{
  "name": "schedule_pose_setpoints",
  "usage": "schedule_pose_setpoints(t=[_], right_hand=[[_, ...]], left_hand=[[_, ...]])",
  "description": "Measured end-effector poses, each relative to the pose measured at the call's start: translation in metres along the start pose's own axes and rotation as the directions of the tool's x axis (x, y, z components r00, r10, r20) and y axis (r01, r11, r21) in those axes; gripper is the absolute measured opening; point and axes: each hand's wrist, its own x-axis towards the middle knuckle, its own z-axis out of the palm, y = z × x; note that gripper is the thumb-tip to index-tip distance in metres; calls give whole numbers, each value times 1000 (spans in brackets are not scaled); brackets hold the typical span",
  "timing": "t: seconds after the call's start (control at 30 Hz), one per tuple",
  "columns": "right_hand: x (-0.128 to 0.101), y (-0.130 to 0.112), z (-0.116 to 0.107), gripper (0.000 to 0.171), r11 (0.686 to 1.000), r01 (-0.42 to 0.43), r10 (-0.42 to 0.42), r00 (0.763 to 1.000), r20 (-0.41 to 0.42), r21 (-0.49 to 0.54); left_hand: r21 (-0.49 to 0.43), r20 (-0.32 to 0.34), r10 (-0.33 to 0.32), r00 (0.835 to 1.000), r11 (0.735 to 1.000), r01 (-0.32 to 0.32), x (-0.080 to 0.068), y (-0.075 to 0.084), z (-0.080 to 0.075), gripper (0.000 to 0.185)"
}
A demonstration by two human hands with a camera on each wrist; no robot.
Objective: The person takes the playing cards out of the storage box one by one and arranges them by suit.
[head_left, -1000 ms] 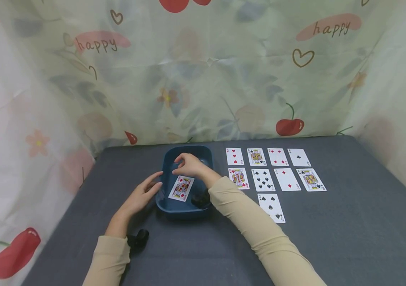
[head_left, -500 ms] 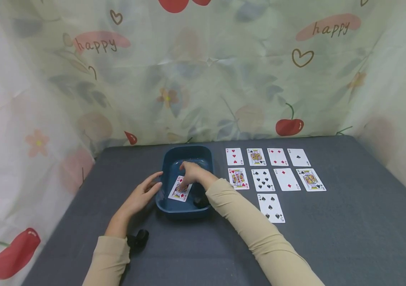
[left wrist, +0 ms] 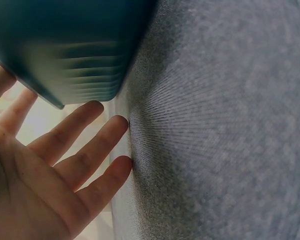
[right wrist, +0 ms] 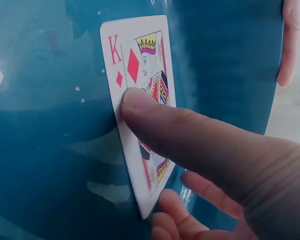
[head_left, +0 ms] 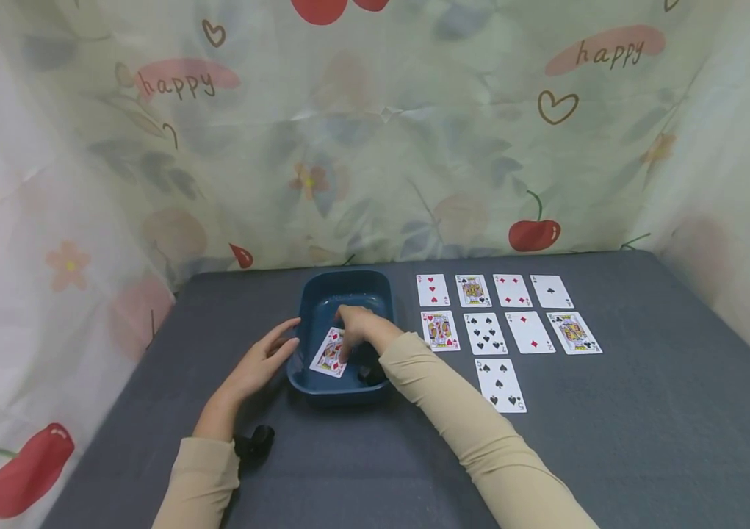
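A blue plastic tub point(head_left: 330, 395) stands left of the table's middle, with a king of diamonds point(head_left: 326, 358) inside it. My right hand point(head_left: 364, 329) reaches in and pinches this card at one edge. In the right wrist view the thumb lies over the face of the king of diamonds point(right wrist: 135, 60), and curled fingertips point(right wrist: 172, 202) meet its lower edge. My left hand point(head_left: 261, 365) touches the tub's left rim, its fingers relaxed and spread. The left wrist view has that palm point(left wrist: 35, 185) beside the ribbed outer wall of the tub point(left wrist: 85, 55).
Playing cards lie face up in rows to the right, among them a seven of spades point(head_left: 485, 333), a two of diamonds point(head_left: 530, 333) and a five of spades point(head_left: 501, 386). A patterned curtain point(head_left: 381, 147) hangs behind the grey table point(head_left: 613, 441).
My right hand has come down from the far part of the tub onto the king of diamonds, which has shifted and turned slightly. My left hand has stayed at the rim.
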Motion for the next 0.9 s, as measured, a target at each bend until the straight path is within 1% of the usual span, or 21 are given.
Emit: schedule_pose_setpoints(t=[0.07,0.17,0.27,0.37,0.53,0.7,0.8,0.87,0.9], right_hand=[[0,0,0,74,1000,4,-4,1000,-8,10],[0,1,-1,71,999,16,-15,1000,-23,52],[0,1,-2,65,990,42,-37,999,-39,134],[1,1,-4,58,974,63,-51,997,-58,218],[-2,4,-14,49,932,96,-69,994,-87,351],[-8,6,-25,42,870,110,-80,993,-83,480],[-13,9,-33,39,841,117,-82,993,-89,529],[-16,12,-38,39,829,126,-87,991,-98,545],[-18,13,-41,38,829,134,-91,990,-105,544]], left_hand=[[-1,-2,1,1000,1000,-1,0,0,0,50],[3,1,-2,1000,1000,2,0,1,1,51],[-3,9,-14,1000,1000,14,0,1,1,51],[-7,18,-22,1000,1000,22,0,1,0,51],[-6,24,-21,999,1000,21,0,1,0,51],[-7,25,-16,1000,1000,16,0,1,-1,51],[-14,22,-1,1000,1000,2,1,2,-1,51],[-17,18,12,1000,1000,-12,1,2,-1,51],[-17,15,15,1000,1000,-15,1,2,-1,51]])
